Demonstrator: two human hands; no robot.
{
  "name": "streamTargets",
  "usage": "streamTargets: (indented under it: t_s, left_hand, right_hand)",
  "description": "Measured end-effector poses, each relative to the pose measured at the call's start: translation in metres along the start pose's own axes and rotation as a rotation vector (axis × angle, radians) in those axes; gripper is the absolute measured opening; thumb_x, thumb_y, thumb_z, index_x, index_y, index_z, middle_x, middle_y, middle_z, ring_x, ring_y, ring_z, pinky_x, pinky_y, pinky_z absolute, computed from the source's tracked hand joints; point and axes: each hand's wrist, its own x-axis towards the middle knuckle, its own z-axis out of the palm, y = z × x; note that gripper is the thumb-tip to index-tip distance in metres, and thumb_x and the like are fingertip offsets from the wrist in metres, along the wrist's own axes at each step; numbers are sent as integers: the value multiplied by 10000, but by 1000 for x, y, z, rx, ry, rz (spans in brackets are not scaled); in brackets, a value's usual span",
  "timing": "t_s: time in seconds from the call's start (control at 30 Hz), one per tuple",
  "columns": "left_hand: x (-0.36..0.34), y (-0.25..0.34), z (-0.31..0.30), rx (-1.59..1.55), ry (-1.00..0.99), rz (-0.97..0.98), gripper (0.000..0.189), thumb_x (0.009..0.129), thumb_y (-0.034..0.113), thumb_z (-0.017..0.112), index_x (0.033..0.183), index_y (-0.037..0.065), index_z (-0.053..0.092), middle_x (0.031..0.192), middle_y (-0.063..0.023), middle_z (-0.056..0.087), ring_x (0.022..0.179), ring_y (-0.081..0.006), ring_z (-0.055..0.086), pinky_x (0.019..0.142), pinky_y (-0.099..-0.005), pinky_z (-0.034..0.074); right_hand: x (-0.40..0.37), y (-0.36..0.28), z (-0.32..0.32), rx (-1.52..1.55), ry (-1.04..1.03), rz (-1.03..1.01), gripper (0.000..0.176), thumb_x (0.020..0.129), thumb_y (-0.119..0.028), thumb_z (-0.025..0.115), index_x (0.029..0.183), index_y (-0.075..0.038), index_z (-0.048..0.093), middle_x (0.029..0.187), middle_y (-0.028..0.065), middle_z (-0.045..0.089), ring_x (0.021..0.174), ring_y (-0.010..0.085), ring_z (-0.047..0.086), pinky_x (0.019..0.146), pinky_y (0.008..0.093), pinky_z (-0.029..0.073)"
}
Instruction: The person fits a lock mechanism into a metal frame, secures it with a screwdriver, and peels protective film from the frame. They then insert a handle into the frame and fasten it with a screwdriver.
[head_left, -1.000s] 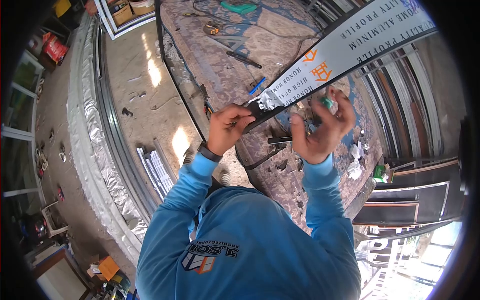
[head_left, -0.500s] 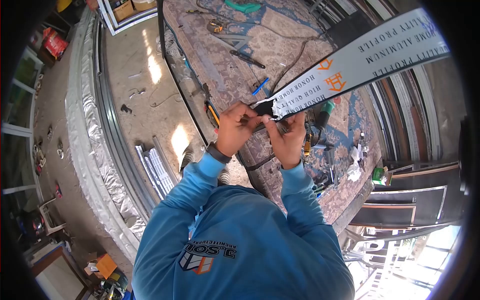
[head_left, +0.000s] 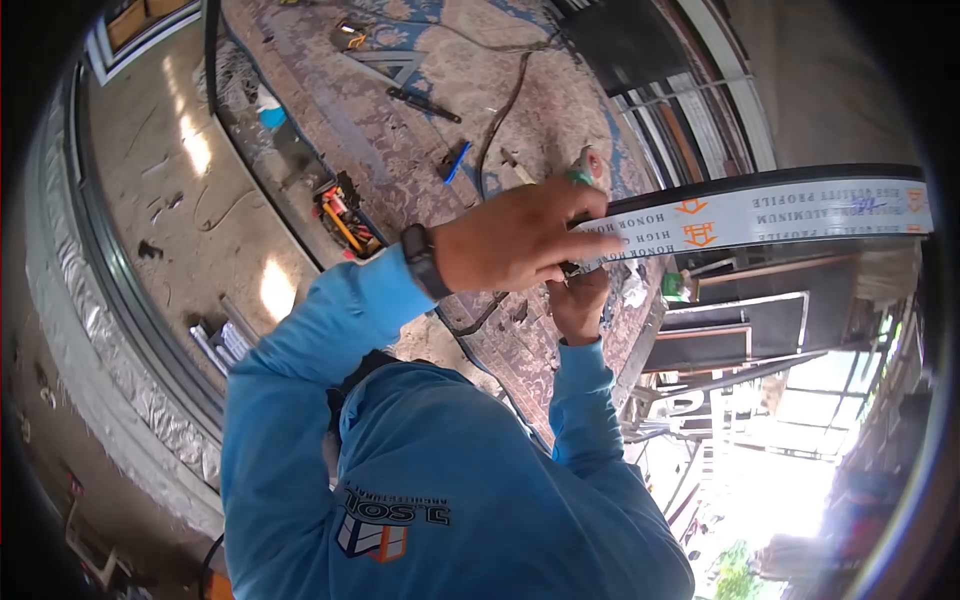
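Note:
A long aluminum profile [head_left: 760, 218] with black edges and printed white protective film stretches from my hands to the right side of the view. My left hand [head_left: 505, 240], below a dark wristwatch [head_left: 423, 262], is closed over its near end, with one finger lying along the film. Under that same end, my right hand [head_left: 580, 308] grips the profile from below; its fingertips are partly hidden. Part of a green tool [head_left: 582, 174] shows just beyond my left hand.
On the carpet-covered table [head_left: 400, 160] lie a black knife-like tool [head_left: 423, 104], a blue stick-like object [head_left: 457, 162] and an orange-black tape measure [head_left: 352, 37]. Several hand tools [head_left: 343, 222] sit at its left edge. Long profiles [head_left: 690, 115] are stacked at the upper right.
The profile has swung nearer level and tilted, showing more of its black edge. My left hand has gone from pinching at the film's torn end to reaching over the profile. The view has shifted right.

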Motion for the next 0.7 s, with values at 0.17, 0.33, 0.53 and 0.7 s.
streamTargets:
  t_s: [0.17, 0.33, 0.53, 0.7]
  left_hand:
    - [59, -27, -13, 22, -259, 151, 126, 820, 128, 763, 906, 94, 677, 941, -39, 623, 976, -240, 682, 761, -374, 609]
    - [116, -49, -40, -256, 269, 152, 74, 944, 65, 734, 983, 93, 678, 911, -19, 639, 819, -153, 695, 672, -316, 586]
    - [82, -44, -71, -467, -77, -116, 382, 890, 198, 847, 1144, 74, 591, 874, -5, 600, 822, -116, 662, 680, -280, 550]
    - [-70, -54, 14, -400, -275, -397, 672, 794, 250, 935, 1321, 28, 581, 1167, -183, 704, 1046, -340, 726, 866, -430, 594]
  right_hand:
    - [0, -13, 4, 156, -35, 301, 238, 921, -119, 835, 1081, 36, 753, 997, 130, 809, 890, 167, 759, 809, 326, 598]
    - [-7, 1, 6, 96, -84, 199, 253, 940, -38, 806, 1164, 14, 700, 1039, 77, 770, 937, 153, 723, 858, 314, 589]
    - [3, -25, 0, 105, -35, 272, 342, 915, -127, 847, 1199, 18, 724, 1057, 118, 794, 987, 181, 768, 833, 344, 624]
    - [0, -28, 6, 275, 5, 349, 355, 885, -126, 876, 1155, 28, 704, 1075, 120, 795, 985, 188, 773, 839, 349, 630]
